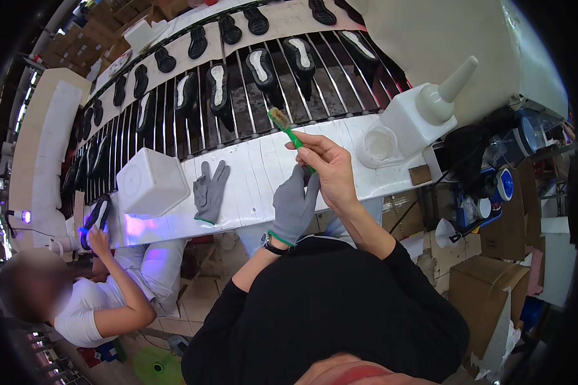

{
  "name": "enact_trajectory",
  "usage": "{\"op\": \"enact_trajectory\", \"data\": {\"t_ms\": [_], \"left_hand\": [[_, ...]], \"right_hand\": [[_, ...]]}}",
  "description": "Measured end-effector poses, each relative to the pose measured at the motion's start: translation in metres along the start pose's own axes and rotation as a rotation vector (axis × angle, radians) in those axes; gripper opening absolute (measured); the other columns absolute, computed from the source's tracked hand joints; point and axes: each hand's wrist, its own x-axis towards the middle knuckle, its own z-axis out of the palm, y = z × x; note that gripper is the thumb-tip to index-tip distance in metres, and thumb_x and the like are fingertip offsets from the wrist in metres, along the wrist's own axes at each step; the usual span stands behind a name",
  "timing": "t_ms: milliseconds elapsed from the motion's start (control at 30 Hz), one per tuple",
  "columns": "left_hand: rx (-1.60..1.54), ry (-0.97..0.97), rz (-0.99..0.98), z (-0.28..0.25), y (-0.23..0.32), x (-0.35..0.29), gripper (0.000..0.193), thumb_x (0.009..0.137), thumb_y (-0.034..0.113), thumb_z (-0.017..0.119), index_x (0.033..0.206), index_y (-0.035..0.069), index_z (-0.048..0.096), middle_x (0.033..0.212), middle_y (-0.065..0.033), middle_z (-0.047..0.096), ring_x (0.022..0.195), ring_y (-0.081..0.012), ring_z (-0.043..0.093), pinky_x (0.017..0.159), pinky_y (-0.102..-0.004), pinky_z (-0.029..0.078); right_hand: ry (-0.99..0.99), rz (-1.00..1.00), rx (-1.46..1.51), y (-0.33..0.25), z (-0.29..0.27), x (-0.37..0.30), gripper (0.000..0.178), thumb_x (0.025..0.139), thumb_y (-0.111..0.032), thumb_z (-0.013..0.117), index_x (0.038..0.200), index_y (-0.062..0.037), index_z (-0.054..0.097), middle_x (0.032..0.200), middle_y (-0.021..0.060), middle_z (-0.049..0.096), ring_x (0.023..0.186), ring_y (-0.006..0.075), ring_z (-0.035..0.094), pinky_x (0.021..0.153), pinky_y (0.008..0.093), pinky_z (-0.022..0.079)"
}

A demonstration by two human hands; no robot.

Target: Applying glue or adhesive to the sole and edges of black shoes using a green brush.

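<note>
My right hand [331, 168], bare, pinches a green-handled brush [294, 139] above the near edge of the white bench [241, 186]. The brush's tan bristles [278, 118] point up and left, toward the rods. My left hand [293, 204] wears a grey glove with a green cuff. Its fingertips close around the lower end of the handle, right against my right hand; that end is partly hidden. A second grey glove [210, 192] lies flat on the bench to the left.
Black shoe parts with white patches [260, 67] rest across the metal rods [237, 115]; black soles [198, 42] line the strip beyond. A white spouted bottle [417, 115] and small cup [377, 145] stand right, a white container [151, 183] left. A co-worker [99, 301] handles a shoe there.
</note>
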Motion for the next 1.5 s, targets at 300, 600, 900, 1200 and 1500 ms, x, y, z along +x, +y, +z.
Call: {"op": "enact_trajectory", "data": {"t_ms": [300,600,900,1200,1500], "left_hand": [[0.054,0.003,0.051,-0.003,-0.016,0.005,0.026,0.088,0.011,0.053,0.111,-0.001,0.048,0.075,-0.0207,0.063,0.068,-0.0406,0.062,0.055,-0.0469,0.045],[0.218,0.031,-0.005,-0.003,-0.015,0.016,0.037,0.084,0.011,0.057,0.118,0.002,0.046,0.073,-0.0186,0.062,0.065,-0.0405,0.060,0.052,-0.0453,0.045],[0.247,0.061,-0.011,-0.008,-0.010,0.014,0.035,0.087,0.017,0.061,0.118,0.005,0.049,0.069,-0.0163,0.062,0.062,-0.0379,0.062,0.051,-0.0447,0.045],[0.246,0.029,0.015,-0.010,-0.004,0.011,0.025,0.087,0.014,0.059,0.109,0.004,0.053,0.065,-0.0181,0.060,0.061,-0.0392,0.061,0.052,-0.0460,0.045],[-0.172,-0.144,-0.247,-0.019,0.007,0.018,0.015,0.088,0.013,0.055,0.100,0.003,0.054,0.058,-0.0164,0.057,0.057,-0.0351,0.061,0.051,-0.0409,0.045]], "right_hand": [[-0.024,-0.291,-0.372,0.011,0.009,0.004,0.025,0.083,0.000,0.067,0.106,0.0054,0.058,0.093,0.0114,0.069,0.087,0.0141,0.064,0.076,0.0229,0.048],[0.184,-0.323,-0.410,0.025,0.011,0.016,0.008,0.087,-0.005,0.065,0.089,0.0021,0.063,0.090,0.0102,0.070,0.084,0.0099,0.062,0.077,0.0230,0.046],[0.169,-0.229,-0.166,0.038,-0.002,0.027,0.010,0.089,-0.008,0.063,0.087,0.0014,0.061,0.088,0.0114,0.070,0.080,0.0109,0.062,0.074,0.0242,0.047],[0.188,-0.219,-0.406,0.041,-0.011,0.023,0.011,0.092,-0.010,0.059,0.090,0.0003,0.058,0.087,0.0083,0.068,0.078,0.0089,0.059,0.071,0.0239,0.045],[0.111,-0.096,-0.161,0.039,-0.009,0.032,0.017,0.097,-0.018,0.054,0.095,-0.0017,0.057,0.091,0.0058,0.065,0.082,0.0078,0.056,0.074,0.0221,0.043]]}}
